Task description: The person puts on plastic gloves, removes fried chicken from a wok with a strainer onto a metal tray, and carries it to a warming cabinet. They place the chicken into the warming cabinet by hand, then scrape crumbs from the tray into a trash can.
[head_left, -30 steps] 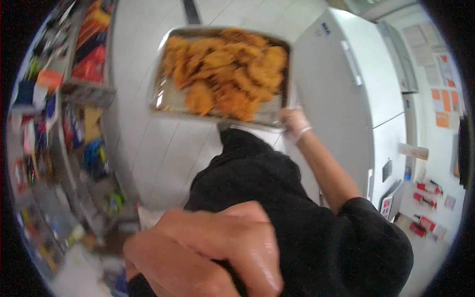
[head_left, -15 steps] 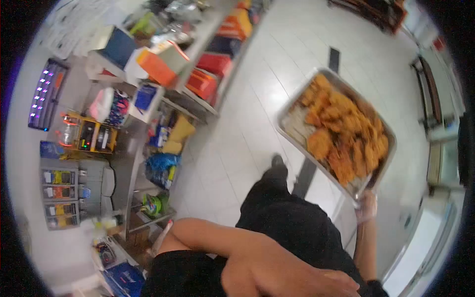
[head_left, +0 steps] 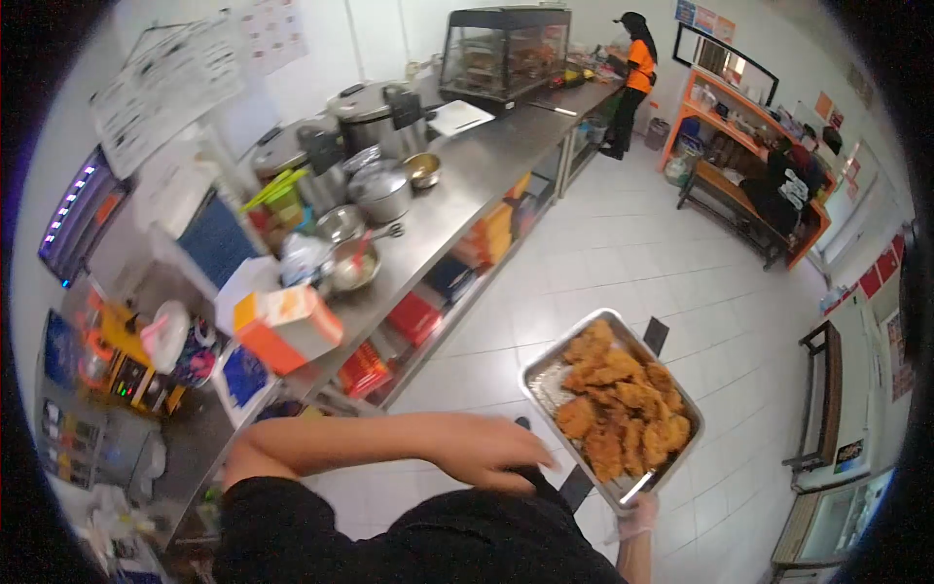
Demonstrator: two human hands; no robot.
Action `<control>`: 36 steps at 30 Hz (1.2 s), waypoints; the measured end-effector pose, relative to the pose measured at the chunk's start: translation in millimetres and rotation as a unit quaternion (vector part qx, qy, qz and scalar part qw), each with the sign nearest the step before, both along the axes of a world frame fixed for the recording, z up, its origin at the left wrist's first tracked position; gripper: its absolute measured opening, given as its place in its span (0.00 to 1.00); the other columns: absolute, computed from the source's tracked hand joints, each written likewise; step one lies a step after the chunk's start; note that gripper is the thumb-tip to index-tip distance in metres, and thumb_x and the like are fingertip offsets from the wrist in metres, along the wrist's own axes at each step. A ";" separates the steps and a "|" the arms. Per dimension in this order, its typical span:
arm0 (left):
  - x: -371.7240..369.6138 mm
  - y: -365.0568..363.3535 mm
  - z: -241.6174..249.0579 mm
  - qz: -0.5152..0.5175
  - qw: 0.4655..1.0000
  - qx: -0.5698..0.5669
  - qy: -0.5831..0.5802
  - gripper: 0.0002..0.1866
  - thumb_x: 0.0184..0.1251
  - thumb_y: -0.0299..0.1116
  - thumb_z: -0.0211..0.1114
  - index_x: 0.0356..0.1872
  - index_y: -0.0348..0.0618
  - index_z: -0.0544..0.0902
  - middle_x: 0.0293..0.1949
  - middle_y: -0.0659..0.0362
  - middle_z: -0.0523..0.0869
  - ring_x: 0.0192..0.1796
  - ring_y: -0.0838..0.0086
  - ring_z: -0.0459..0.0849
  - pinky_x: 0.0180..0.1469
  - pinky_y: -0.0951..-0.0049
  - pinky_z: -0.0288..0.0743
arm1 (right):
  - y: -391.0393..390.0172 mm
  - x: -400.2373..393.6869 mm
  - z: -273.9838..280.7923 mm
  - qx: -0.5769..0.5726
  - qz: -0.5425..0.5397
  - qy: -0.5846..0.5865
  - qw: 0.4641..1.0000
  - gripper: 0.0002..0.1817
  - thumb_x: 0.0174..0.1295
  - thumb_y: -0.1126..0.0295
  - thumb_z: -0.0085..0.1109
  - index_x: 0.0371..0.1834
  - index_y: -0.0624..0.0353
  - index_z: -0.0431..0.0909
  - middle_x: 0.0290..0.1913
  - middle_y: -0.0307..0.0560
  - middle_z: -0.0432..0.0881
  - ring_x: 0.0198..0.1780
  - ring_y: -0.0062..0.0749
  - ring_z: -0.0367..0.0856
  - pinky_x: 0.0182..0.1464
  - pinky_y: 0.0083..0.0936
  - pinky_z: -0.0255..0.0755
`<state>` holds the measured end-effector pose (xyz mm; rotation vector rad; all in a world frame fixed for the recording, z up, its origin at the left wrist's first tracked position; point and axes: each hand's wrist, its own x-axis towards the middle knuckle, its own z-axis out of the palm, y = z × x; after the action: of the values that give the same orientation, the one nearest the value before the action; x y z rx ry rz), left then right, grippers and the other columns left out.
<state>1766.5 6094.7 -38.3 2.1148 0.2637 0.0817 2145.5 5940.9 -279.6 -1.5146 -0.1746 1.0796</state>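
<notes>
A rectangular metal tray (head_left: 538,378) is held out in front of me over the floor. Pieces of golden-brown fried chicken (head_left: 623,404) are heaped in it, leaving its left corner bare. My right hand (head_left: 637,516), in what looks like a clear glove, grips the tray's near corner, where a narrow shiny metal piece (head_left: 637,487) sticks out by the fingers. My left hand (head_left: 496,454) reaches across my body with fingers extended and nothing in it, to the left of the tray.
A long steel counter (head_left: 457,209) runs along the left, bearing pots, bowls (head_left: 352,263), an orange-white box (head_left: 287,326) and a glass display case (head_left: 506,54). A person in orange (head_left: 640,73) stands at its far end. Another person (head_left: 783,190) is near a wooden bench (head_left: 739,200).
The view has lifted, bringing the far counter and people into sight. The tray appears lower in view, still in my right hand. My left hand has swung forward, closer to the tray.
</notes>
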 end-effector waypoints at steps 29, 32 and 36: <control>-68.5 907.9 -215.1 0.748 0.577 -0.289 -0.154 0.06 0.72 0.33 0.58 0.40 0.44 0.80 0.33 0.63 0.84 0.33 0.81 0.78 0.36 0.79 0.71 | 1161.2 -36.3 -59.8 -0.089 0.381 -0.030 0.920 0.15 0.36 0.81 0.57 0.32 0.69 0.74 0.22 0.48 0.75 0.21 0.35 0.75 0.20 0.33 0.65; -57.2 999.3 -187.9 0.756 0.565 -0.273 -0.184 0.03 0.71 0.28 0.58 0.40 0.43 0.78 0.32 0.63 0.83 0.33 0.82 0.79 0.34 0.81 0.69 | 1274.4 -37.9 -74.9 -0.109 0.426 -0.029 0.898 0.23 0.38 0.79 0.58 0.44 0.67 0.71 0.25 0.47 0.75 0.23 0.35 0.76 0.22 0.33 0.67; -26.7 1104.9 -192.6 0.789 0.531 -0.259 -0.170 0.05 0.73 0.32 0.59 0.42 0.44 0.79 0.35 0.62 0.85 0.34 0.81 0.79 0.37 0.80 0.71 | 1435.7 -31.4 -104.7 -0.091 0.552 -0.078 0.825 0.27 0.43 0.76 0.60 0.53 0.66 0.74 0.33 0.49 0.79 0.32 0.37 0.79 0.35 0.34 0.75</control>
<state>1739.8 7199.6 -230.9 0.5997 1.6359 1.2697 2114.2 7376.6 -384.3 -1.6667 -1.2120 1.8986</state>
